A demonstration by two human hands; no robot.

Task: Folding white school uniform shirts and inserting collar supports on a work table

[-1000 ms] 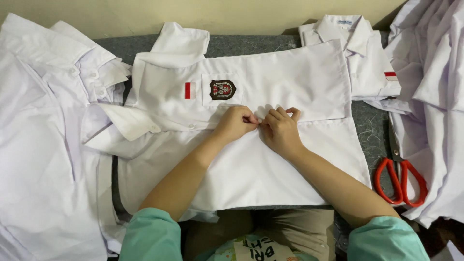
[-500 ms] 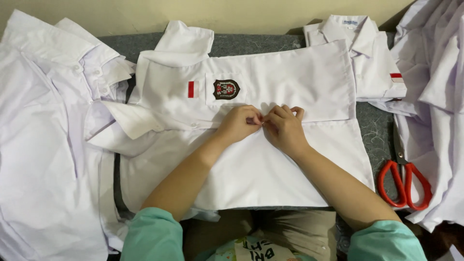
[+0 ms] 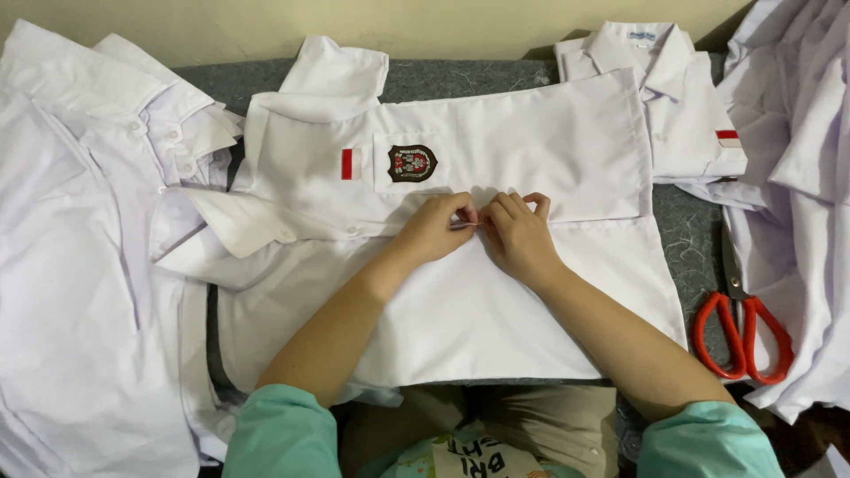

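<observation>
Two bare hands meet at the front placket of a white short-sleeved cotton shirt spread flat on the grey felt tabletop. Left hand and right hand both pinch the fabric edge, fingertips nearly touching. Red-handled scissors lie well to the right, beside heaped white shirts.

Short mint-green sleeves cover both upper arms, forearms are bare, and khaki trousers cover the lap.
</observation>
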